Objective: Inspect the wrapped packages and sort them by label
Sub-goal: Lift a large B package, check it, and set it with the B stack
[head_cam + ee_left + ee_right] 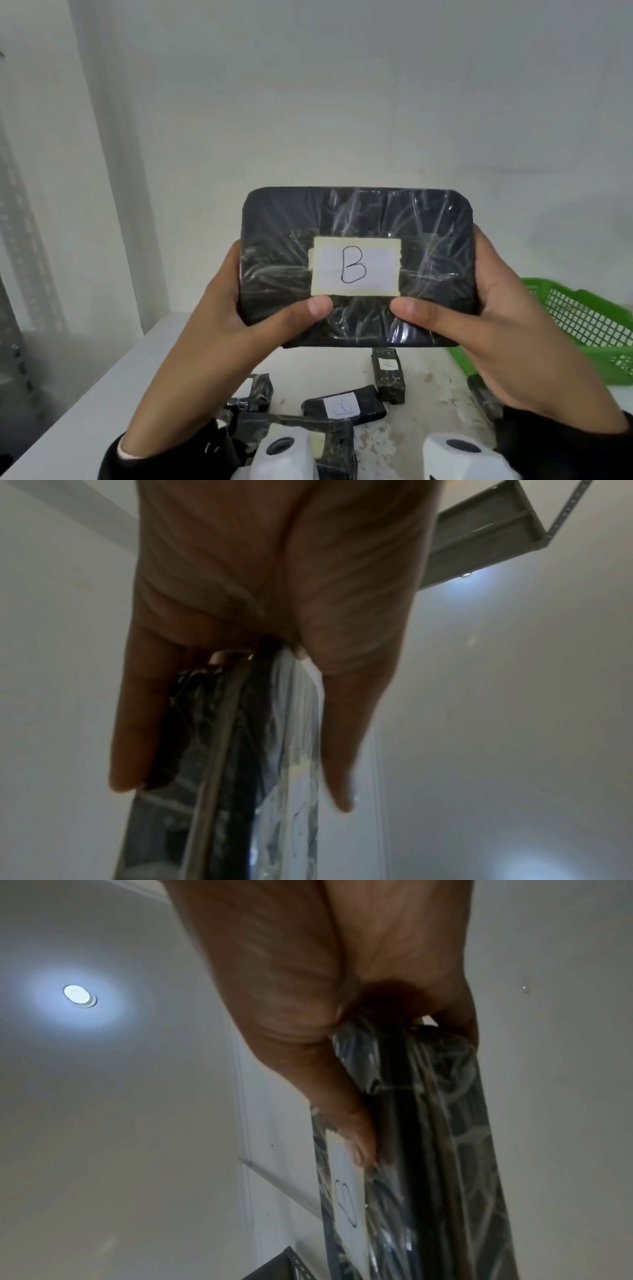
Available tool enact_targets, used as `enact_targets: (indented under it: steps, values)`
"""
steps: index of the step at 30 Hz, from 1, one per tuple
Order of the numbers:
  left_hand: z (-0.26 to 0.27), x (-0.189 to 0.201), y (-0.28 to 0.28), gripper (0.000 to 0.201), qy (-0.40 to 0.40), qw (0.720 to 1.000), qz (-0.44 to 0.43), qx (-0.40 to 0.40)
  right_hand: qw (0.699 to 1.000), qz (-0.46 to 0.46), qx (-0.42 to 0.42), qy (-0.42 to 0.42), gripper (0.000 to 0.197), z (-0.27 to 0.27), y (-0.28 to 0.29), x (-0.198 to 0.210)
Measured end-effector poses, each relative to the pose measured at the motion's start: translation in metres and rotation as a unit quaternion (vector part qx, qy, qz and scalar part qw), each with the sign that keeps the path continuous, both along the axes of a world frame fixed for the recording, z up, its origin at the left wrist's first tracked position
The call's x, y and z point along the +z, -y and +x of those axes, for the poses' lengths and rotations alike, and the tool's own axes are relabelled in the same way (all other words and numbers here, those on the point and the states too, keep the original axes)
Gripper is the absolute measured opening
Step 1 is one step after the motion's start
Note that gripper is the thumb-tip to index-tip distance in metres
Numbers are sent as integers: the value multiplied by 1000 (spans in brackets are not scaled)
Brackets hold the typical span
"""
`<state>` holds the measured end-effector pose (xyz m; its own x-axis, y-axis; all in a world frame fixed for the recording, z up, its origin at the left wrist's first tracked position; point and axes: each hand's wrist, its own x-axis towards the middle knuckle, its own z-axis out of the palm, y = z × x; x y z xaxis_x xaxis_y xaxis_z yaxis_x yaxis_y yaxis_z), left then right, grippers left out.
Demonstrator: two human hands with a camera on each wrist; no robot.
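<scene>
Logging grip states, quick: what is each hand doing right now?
Left hand: grips the left end of the black plastic-wrapped package labelled B.
Right hand: grips the right end of the same package.

Small packages (344, 406) crowd table (102, 387) beside basket (582, 318).

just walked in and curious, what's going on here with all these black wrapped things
A person is holding up a black wrapped package in both hands, the left hand and right hand gripping its two ends, thumbs on the front. Its paper label faces them and reads B. Several smaller wrapped packages lie on the white table below, and a green basket sits to the right. The held package has not yet been put anywhere.
</scene>
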<state>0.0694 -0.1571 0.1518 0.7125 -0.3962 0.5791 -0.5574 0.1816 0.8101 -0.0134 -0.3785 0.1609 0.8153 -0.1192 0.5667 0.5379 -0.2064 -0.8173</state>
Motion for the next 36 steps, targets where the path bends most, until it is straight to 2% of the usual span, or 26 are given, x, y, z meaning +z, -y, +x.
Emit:
enact_targets:
  steps: [7,9,11,12,15,17,19,21,23,24,26,28,30,32,33,34,36]
  values:
    - [4,-1,1,46,-45,998,-26,19,1000,-5,25,-13,72,1,-2,1]
    - [3,0,4,56,-67,997,-25,11,1000,-11,15,-16,74,2,0,1]
    - [3,0,11,82,-119,993,-27,-5,1000,-15,7,-21,76,5,1,-1]
    - [3,0,14,84,-140,989,-43,2,1000,-14,8,-23,76,6,2,-3]
    - [0,2,23,48,-138,983,-93,73,999,-12,26,-24,70,9,2,-4]
    - [-2,2,25,43,-140,981,-89,98,999,7,36,-24,61,10,0,-4]
    - [-3,4,26,49,-156,979,-99,88,999,31,22,-11,51,11,-4,-3]
    - [-5,8,25,62,-182,975,-114,52,999,34,3,1,53,13,-7,-4]
    - [-4,7,24,76,-176,976,-115,65,1000,18,0,3,56,15,-10,-5]
    - [-3,5,24,70,-167,975,-117,84,1000,11,3,2,55,15,-11,-6]
    - [-3,4,23,43,-159,972,-124,117,1000,6,7,2,53,15,-12,-6]
    - [-5,4,24,35,-160,972,-124,123,1000,9,-2,11,49,16,-16,-7]
    - [-4,3,23,47,-141,975,-130,114,998,28,-30,37,45,19,-20,-7]
    - [-1,2,22,82,-134,981,-104,91,995,50,-57,69,45,22,-21,-8]
    - [1,-1,22,90,-136,983,-94,85,993,53,-63,79,46,23,-22,-8]
    - [1,-2,22,83,-131,984,-88,78,993,49,-68,87,46,23,-22,-8]
    - [1,0,19,49,-125,988,-68,66,992,28,-85,90,50,21,-19,-8]
